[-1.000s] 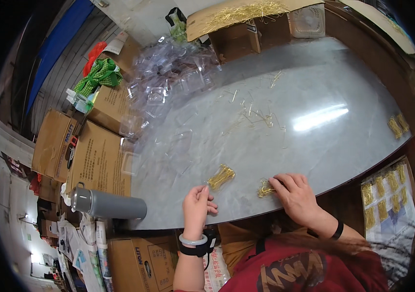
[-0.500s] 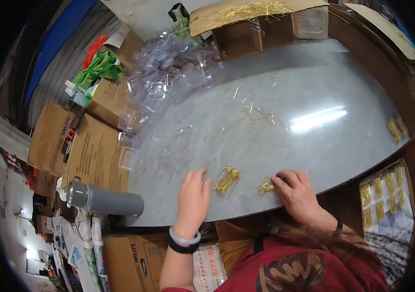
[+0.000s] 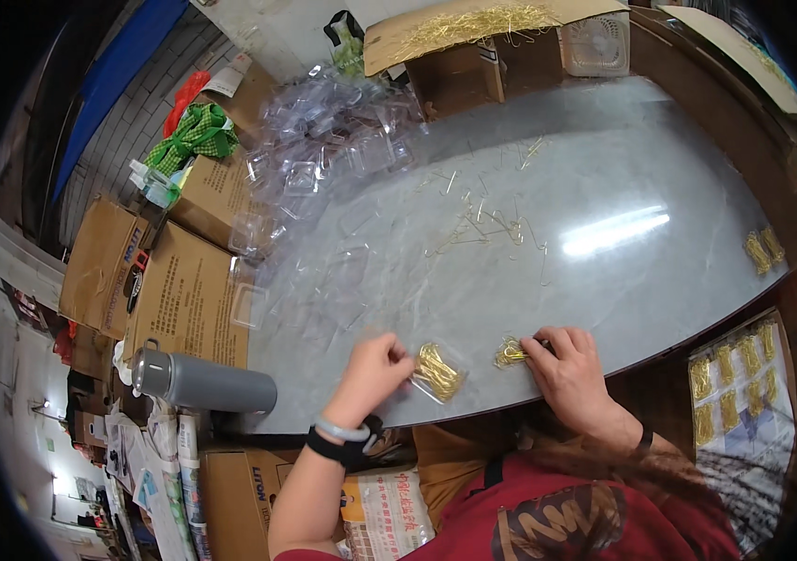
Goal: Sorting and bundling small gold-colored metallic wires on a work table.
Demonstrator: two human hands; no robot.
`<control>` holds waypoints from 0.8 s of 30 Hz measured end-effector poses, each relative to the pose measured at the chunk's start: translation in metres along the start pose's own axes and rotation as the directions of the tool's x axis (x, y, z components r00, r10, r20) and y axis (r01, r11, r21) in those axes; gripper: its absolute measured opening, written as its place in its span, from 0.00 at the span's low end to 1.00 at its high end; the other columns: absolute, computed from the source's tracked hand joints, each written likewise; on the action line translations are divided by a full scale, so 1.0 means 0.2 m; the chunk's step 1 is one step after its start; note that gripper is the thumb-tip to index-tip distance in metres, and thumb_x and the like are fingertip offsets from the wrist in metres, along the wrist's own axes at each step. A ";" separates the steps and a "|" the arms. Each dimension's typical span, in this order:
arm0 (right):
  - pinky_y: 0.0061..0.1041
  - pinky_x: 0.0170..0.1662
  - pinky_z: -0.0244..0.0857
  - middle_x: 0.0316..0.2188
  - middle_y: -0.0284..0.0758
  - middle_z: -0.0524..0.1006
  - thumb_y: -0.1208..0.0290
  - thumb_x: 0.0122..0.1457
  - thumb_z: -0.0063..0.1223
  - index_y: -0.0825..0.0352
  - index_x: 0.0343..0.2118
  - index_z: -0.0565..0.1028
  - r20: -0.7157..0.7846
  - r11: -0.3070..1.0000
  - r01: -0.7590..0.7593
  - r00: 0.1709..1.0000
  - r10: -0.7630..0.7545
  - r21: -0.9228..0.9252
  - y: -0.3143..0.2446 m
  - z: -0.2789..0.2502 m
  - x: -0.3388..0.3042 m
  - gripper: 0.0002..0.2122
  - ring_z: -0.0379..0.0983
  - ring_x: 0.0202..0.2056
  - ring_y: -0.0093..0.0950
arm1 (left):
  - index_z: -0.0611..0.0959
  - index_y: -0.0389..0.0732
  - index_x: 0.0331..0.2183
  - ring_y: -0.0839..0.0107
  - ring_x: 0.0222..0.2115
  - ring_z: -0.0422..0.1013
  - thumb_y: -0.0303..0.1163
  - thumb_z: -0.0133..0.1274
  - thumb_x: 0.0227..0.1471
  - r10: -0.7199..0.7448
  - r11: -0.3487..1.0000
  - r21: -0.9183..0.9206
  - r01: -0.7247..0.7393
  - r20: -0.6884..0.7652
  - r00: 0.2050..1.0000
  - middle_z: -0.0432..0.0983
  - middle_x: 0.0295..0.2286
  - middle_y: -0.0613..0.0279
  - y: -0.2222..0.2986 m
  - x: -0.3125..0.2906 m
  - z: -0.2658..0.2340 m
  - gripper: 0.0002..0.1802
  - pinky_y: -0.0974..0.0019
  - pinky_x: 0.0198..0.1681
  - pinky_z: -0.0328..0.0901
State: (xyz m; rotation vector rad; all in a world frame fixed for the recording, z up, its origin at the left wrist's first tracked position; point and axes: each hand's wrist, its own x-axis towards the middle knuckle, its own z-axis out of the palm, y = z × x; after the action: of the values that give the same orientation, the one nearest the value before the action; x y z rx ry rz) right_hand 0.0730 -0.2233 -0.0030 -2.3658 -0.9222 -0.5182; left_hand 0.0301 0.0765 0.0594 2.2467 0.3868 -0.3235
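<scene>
Right hand (image 3: 570, 376) on gold hooks (image 3: 509, 352), their right side hidden.

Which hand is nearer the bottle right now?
Left. The left hand is right of the bottle, apart from it; the right hand is farther right, at a gold bundle.

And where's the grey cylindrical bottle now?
The bottle is lower left in the head view, at the grey tabletop edge, left of the left hand.
</scene>
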 end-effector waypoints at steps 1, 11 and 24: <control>0.35 0.49 0.62 0.42 0.33 0.75 0.73 0.56 0.59 0.62 0.46 0.79 0.003 1.000 -0.001 1.000 0.001 0.014 0.00 0.00 0.00 0.14 0.70 0.44 0.34 | 0.76 0.33 0.26 0.72 0.22 0.80 0.23 0.56 0.54 -0.041 0.960 -0.275 0.045 0.019 0.999 0.78 0.23 0.58 -0.02 -0.07 0.02 0.06 0.71 0.27 0.71; 0.34 0.48 0.63 0.43 0.33 0.75 0.75 0.51 0.58 0.63 0.47 0.78 0.061 0.998 0.055 0.997 -0.056 0.021 -0.03 0.02 0.00 0.17 0.70 0.45 0.34 | 0.73 0.34 0.30 0.61 0.42 0.80 0.19 0.50 0.61 -0.125 0.380 -0.797 0.470 0.459 0.879 0.79 0.39 0.47 -0.14 -0.54 0.52 0.06 0.60 0.45 0.79; 0.33 0.47 0.64 0.46 0.32 0.74 0.70 0.51 0.57 0.60 0.47 0.79 0.277 0.952 0.226 0.920 -0.278 0.206 -0.13 -0.12 -0.17 0.18 0.69 0.45 0.33 | 0.73 0.35 0.34 0.56 0.48 0.77 0.23 0.46 0.65 0.025 0.126 -0.928 0.350 0.356 0.934 0.77 0.42 0.49 -0.18 -0.40 0.74 0.05 0.54 0.56 0.72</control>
State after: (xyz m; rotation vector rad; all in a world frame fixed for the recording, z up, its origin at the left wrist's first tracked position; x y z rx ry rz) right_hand 0.0267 -0.2383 0.0069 -2.2173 -1.3680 -0.1595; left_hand -0.0720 -0.0265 -0.0315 0.7381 0.4910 -0.3480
